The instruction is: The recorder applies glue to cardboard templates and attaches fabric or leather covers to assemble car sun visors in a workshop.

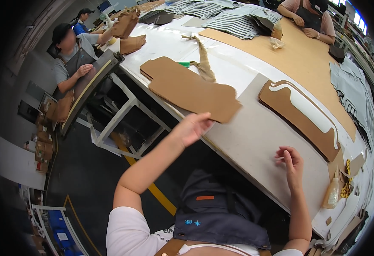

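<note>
My left hand (193, 126) grips the near corner of a long flat brown cut piece (191, 90) that lies tilted over the white table's (165, 47) front edge. My right hand (290, 161) hovers over a grey mat (255, 136), fingers loosely curled, holding nothing. Just beyond it on the mat lies a stack of brown shaped pieces (300, 117) with a white curved template on top.
A glue bottle (332, 193) stands at the right by scraps. A tan sheet (298, 51) and striped fabric (234, 19) cover the far table. One person (74, 53) works at the left, another person (310, 17) at the far side. A brown strap (204, 59) lies behind the piece.
</note>
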{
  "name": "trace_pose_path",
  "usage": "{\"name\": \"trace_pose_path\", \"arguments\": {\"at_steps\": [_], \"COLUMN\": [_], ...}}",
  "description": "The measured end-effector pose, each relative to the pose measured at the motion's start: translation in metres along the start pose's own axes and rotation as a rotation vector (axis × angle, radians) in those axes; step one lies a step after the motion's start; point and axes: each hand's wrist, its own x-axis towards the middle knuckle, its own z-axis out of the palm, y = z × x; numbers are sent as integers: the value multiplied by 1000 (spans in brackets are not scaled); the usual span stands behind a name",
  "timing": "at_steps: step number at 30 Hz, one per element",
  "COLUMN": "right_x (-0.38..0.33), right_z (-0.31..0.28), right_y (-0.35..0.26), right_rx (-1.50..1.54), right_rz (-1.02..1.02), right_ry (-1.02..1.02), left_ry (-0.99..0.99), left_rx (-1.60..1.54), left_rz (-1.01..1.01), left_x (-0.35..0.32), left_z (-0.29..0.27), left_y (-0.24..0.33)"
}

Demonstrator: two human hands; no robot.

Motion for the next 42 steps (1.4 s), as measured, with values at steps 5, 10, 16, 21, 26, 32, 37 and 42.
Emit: {"name": "trace_pose_path", "arguments": {"at_steps": [5, 10, 16, 21, 26, 32, 37, 42], "right_x": [15, -1, -34, -53, -56, -50, -67, -67], "right_z": [45, 48, 3, -41, -46, -39, -74, -63], "right_y": [-30, -27, -44, -41, -21, -30, -37, -48], "right_rx": [589, 142, 278, 216, -31, -137, -486, -712], "right_rz": [313, 284, 362, 395, 353, 91, -199, -285], "right_ry": [-287, -231, -174, -136, -147, 34, 273, 280], "left_ry": [20, -99, -16, 44, 26, -22, -139, -87], "left_rx": [-87, -7, -93, 53, 335, 569, 596, 874], "left_rz": [-92, -164, 24, 56, 9, 182, 439, 637], "left_x": [-50, -76, -27, 5, 18, 30, 2, -10], "left_z": [69, 76, 4, -26, -8, -7, 7, 20], "left_y": [-91, -98, -59, -27, 3, 15, 30, 5]}}
